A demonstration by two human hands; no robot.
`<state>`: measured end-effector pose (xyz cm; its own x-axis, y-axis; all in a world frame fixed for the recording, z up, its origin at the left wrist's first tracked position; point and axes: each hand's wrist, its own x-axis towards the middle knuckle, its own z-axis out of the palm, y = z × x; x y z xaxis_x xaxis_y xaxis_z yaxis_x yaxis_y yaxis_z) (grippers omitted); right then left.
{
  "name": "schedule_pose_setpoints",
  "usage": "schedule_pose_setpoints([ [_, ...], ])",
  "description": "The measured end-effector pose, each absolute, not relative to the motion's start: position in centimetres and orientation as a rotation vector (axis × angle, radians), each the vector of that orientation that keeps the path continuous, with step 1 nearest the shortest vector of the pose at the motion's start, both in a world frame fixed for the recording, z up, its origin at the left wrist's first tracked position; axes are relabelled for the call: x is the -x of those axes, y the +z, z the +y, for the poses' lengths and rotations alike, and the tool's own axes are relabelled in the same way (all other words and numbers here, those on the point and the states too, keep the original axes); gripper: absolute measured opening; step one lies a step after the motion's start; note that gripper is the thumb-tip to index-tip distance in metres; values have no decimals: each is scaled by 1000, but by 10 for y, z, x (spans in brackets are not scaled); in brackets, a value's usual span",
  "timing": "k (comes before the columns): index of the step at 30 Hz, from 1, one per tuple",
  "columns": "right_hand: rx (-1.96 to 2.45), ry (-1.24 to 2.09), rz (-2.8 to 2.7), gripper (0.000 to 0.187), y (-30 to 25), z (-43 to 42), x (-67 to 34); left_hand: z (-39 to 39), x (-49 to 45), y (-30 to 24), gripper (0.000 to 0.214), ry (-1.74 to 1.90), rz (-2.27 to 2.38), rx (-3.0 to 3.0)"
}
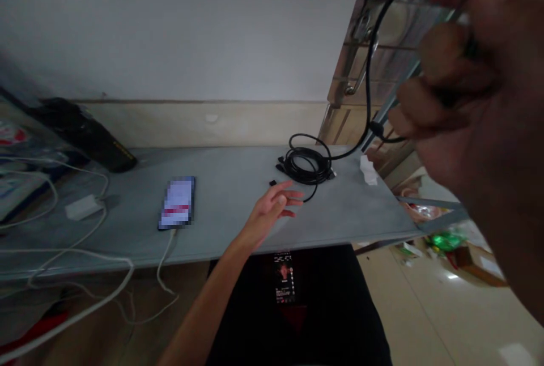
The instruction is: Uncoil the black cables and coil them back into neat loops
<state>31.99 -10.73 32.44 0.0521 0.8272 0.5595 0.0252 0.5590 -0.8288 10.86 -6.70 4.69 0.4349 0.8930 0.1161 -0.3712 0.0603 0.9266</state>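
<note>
A black cable (pixel 306 165) lies in a loose coil on the grey table. From the coil, a strand rises in an arc to my right hand (pixel 463 66), which is raised close to the camera at the upper right with its fingers curled around it. Low over the tabletop, my left hand (pixel 275 206) has its fingers apart, just in front of the coil. A small black cable end (pixel 272 183) lies beside its fingertips; whether they touch is unclear.
On the grey table (pixel 229 196) lie a lit phone (pixel 177 203) with a white cord, a white adapter (pixel 83 207), a black cylindrical object (pixel 91 136) and crumpled white paper (pixel 368 170). White cords (pixel 102 303) hang over the front edge.
</note>
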Motion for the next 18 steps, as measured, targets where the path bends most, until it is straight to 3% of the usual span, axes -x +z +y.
schedule_pose_setpoints([
  [3, 781, 839, -1327, 14, 290, -122, -328, -87, -109, 37, 58, 1045, 762, -1209],
  [6, 821, 965, -1495, 32, 252, -130, -347, -93, -102, 27, 43, 975, 939, -1540],
  [9, 949, 857, -1810, 36, 214, -134, -364, -94, -97, 22, 32, 900, 1001, -1844],
  [18, 1196, 473, -2331, 47, 90, -133, -371, -71, -117, -1, 32, 990, 1045, -2251],
])
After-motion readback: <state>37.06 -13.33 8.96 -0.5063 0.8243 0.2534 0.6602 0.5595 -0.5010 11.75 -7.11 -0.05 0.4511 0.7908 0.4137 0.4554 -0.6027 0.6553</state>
